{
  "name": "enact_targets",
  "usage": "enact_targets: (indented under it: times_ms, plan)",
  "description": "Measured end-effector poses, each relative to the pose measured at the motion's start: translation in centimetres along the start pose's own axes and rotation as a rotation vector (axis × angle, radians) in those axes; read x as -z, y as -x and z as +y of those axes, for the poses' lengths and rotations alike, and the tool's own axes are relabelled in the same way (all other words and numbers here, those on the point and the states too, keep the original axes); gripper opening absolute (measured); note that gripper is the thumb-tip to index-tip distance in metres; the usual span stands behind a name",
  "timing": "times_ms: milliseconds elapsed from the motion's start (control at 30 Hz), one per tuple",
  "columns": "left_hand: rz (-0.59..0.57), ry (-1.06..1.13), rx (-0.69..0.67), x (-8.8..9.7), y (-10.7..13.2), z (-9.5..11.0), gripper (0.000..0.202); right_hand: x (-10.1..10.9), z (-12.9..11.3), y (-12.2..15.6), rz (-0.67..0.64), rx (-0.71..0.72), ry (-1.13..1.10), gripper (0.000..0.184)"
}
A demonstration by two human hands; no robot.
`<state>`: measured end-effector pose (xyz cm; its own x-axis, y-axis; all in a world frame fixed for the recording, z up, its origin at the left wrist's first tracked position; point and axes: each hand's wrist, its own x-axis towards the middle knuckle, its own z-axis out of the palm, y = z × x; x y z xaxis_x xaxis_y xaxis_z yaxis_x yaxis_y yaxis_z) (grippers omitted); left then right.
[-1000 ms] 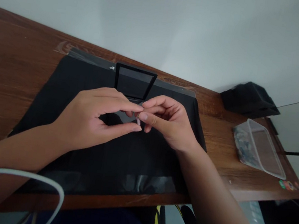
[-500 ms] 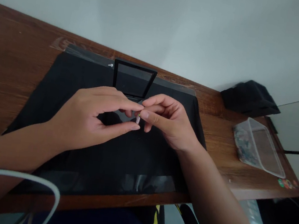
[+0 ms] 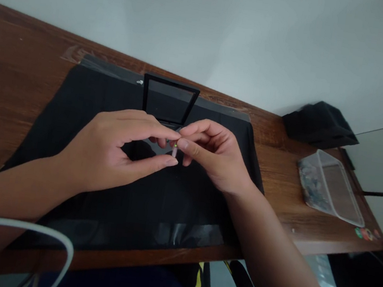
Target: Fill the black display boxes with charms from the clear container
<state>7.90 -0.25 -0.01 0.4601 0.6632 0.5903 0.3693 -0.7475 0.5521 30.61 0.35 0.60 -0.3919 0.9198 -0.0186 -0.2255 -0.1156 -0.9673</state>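
One small pale piece (image 3: 175, 149) sits above the middle of the black mat (image 3: 76, 99), pinched between the fingertips of the left hand (image 3: 111, 153) and the right hand (image 3: 216, 159). It looks light, stiff and easily dropped, so it is best gripped by its ends. There is one black case (image 3: 169, 100) on the far side and one clear tub (image 3: 330, 191) to the right.

More of the small pale piece (image 3: 175, 150) now shows between the fingers (image 3: 162, 133).
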Motion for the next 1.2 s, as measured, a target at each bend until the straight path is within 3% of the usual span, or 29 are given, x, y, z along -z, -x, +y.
enact_targets:
  times_ms: [367, 600, 1200]
  plan:
    - [0.004, -0.009, 0.035, -0.1, 0.0, -0.1, 0.021, -0.2, 0.4, 0.0, 0.051, 0.094, 0.064, 0.039]
    - [0.055, 0.058, 0.208, -0.3, 0.2, 0.2, 0.021, -0.5, 0.7, 0.1, 0.159, 0.157, 0.202, 0.045]
    - [0.067, 0.117, 0.333, -0.5, 0.4, 0.4, 0.023, -1.5, 0.8, 1.0, 0.254, 0.316, 0.350, 0.032]
